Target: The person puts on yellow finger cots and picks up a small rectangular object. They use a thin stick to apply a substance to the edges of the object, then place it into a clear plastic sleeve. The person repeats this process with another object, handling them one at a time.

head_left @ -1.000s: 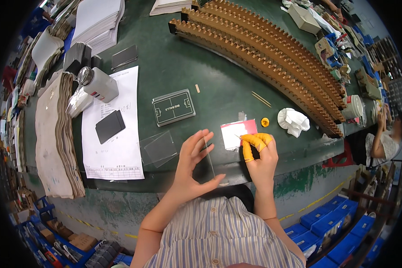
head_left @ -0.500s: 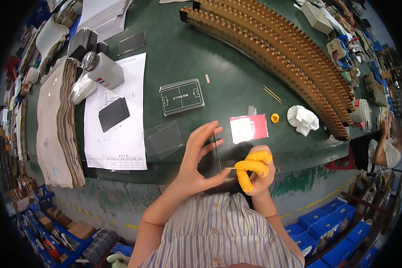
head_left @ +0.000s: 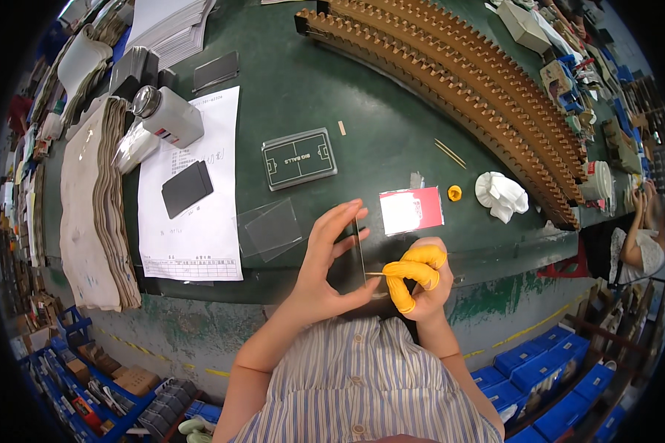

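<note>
My left hand point(head_left: 325, 258) grips a thin flat plate point(head_left: 360, 247), seen nearly edge-on, between its fingertips and thumb. Yellow finger covers wrap the thumb and a finger of my right hand point(head_left: 421, 280). Pinched in them is a thin wooden stick point(head_left: 375, 274), whose tip meets the plate's lower part near my left thumb; whether it touches is too fine to tell. Just beyond my hands lies a pink and white packet point(head_left: 412, 210). To the left, clear sheets point(head_left: 272, 230) overlap on the green table point(head_left: 295, 96), and a black card with white field lines point(head_left: 299, 159) rests farther back.
A grey bottle point(head_left: 168, 117) and dark cards point(head_left: 188, 189) lie on a printed paper point(head_left: 188, 251), beside stacked cloths point(head_left: 96, 207). Rightward are two wooden sticks point(head_left: 450, 153), a yellow finger cover point(head_left: 454, 193), a crumpled white cloth point(head_left: 501, 197) and long notched racks point(head_left: 451, 88).
My right hand has shifted slightly left, bringing the stick's tip up to the plate. The plate has tilted a little in my left hand, which otherwise stays in place.
</note>
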Demonstrator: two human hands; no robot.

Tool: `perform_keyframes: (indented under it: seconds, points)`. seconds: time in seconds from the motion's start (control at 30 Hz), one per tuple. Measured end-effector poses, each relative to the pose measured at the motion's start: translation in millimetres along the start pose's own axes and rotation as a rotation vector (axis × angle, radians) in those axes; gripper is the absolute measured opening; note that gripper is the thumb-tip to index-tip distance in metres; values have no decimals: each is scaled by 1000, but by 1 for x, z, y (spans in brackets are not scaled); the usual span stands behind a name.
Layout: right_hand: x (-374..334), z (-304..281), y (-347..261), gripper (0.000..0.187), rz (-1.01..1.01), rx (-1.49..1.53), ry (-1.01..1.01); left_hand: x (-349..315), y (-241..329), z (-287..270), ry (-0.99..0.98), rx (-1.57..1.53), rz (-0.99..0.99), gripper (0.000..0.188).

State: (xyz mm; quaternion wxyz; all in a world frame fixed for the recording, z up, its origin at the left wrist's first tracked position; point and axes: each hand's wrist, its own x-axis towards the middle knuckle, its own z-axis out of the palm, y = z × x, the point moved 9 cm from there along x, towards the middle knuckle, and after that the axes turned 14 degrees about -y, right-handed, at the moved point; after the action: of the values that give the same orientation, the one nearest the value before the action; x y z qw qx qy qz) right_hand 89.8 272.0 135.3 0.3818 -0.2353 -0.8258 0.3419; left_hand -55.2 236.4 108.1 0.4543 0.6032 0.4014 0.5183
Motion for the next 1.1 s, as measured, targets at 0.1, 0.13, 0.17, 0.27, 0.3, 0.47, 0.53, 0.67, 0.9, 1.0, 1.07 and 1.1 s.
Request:
perform_keyframes:
  seconds: [0.1, 0.13, 0.17, 0.27, 0.3, 0.47, 0.53, 0.67, 0.9, 1.0, 1.07, 1.1]
  points:
    - [-1, 1, 0, 26, -2, -2, 8, 0, 0, 0, 1, 0, 2, 94]
    - [-1, 1, 0, 26, -2, -1, 10, 0, 0, 0, 0, 1, 3, 94]
    - [-1, 1, 0, 26, 0, -1, 9, 0, 0, 0, -1, 3, 4, 94]
    - [0, 1, 0, 26, 3, -3, 6, 0, 0, 0, -3, 10, 6, 93]
    - [0, 1, 0, 26, 2, -4, 6, 0, 0, 0, -4, 12, 6, 93]
    - [-1, 1, 0, 26, 2, -4, 11, 0, 1, 0, 0, 37, 21, 93]
    - [-1, 1, 1, 27, 3, -3, 9, 1, 1, 0, 1, 42, 22, 93]
    - [0, 1, 0, 27, -3, -5, 12, 1, 2, 0, 5, 43, 24, 92]
    - [0, 0, 0, 28, -8, -15, 16, 1, 3, -1, 14, 42, 26, 90]
    - [-1, 0, 1, 28, 2, -9, 13, 1, 4, -1, 21, 28, 27, 88]
    - [-1, 0, 1, 28, 3, -12, 15, 2, 4, 0, 16, 38, 27, 90]
    - [0, 0, 0, 28, 0, -16, 19, 1, 3, 0, 10, 51, 27, 92]
